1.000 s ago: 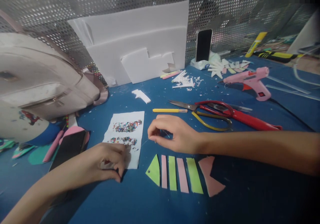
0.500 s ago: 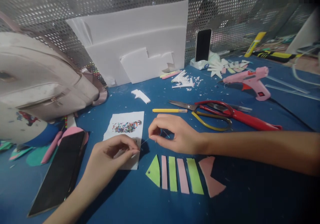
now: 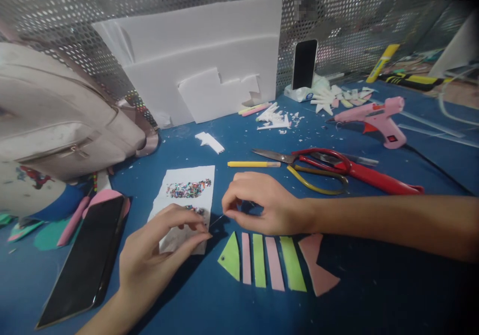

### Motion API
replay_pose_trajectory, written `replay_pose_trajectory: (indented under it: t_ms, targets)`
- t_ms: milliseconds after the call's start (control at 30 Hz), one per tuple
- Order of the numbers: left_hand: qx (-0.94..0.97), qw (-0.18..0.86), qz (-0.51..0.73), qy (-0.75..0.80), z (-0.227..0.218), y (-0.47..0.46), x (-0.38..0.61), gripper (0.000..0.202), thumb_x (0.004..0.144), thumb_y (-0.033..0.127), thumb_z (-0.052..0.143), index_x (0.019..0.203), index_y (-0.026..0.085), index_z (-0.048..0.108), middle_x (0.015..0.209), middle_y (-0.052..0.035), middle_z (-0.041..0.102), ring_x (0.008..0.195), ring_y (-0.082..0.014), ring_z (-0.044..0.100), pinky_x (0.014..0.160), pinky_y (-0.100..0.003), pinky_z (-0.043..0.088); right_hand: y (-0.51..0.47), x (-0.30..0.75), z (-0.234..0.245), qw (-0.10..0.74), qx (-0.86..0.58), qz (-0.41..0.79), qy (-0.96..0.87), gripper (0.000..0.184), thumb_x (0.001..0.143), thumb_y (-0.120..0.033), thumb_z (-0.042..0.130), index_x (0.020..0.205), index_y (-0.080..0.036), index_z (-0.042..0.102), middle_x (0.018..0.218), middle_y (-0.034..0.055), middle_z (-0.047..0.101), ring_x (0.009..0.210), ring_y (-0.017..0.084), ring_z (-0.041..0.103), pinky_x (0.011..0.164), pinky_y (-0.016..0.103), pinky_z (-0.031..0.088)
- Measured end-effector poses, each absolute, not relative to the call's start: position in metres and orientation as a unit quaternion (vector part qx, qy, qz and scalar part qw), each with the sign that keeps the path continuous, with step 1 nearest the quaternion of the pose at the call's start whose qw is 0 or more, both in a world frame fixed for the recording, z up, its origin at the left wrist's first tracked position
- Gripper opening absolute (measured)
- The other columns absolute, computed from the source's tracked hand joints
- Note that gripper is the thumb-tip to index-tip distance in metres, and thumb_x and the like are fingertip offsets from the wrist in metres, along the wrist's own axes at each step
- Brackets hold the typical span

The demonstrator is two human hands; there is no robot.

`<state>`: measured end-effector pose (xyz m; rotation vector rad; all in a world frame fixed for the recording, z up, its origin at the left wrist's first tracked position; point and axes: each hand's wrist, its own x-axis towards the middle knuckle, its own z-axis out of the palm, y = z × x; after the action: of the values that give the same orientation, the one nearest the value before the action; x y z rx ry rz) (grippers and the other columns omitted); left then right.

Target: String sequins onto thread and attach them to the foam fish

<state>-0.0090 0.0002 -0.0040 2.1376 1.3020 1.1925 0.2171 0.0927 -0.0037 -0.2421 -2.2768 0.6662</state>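
My left hand (image 3: 160,252) is pinched over the lower part of a white paper sheet (image 3: 175,180) that carries small heaps of coloured beads (image 3: 188,189). Its fingertips meet the tip of a thin needle (image 3: 217,219), and whether a bead is between them I cannot make out. My right hand (image 3: 262,200) pinches the other end of that needle just right of the paper. Below the right hand lies a fish shape (image 3: 275,262) made of green and pink foam strips on the blue table (image 3: 224,300).
A dark phone (image 3: 84,262) lies at the lower left beside a beige bag (image 3: 63,120). Red-handled scissors (image 3: 329,167), a yellow pencil (image 3: 252,164) and a pink glue gun (image 3: 374,118) lie behind my right hand. White foam boards (image 3: 202,60) lean on the perforated wall.
My left hand lifted from the paper's lower corner and moved right to meet the needle tip, uncovering the phone. My right hand stayed nearly still.
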Motion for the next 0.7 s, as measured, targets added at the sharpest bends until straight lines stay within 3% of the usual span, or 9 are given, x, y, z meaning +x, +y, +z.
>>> replay_pose_trajectory:
  t_ms: [700]
  targets:
    - [0.77,0.186,0.41,0.452,-0.0041,-0.0003,-0.0109,0.028,0.082,0.008,0.069,0.104,0.023,0.064,0.085,0.0012,0.068,0.081,-0.0132,0.064,0.073,-0.028,0.051,0.0921,0.2172,-0.004,0.367,-0.084,0.25,-0.892,0.008,0.092,-0.015,0.053,0.086,-0.015,0.058,0.077,0.0005,0.059,0.073,0.011,0.047,0.072,0.027,0.038]
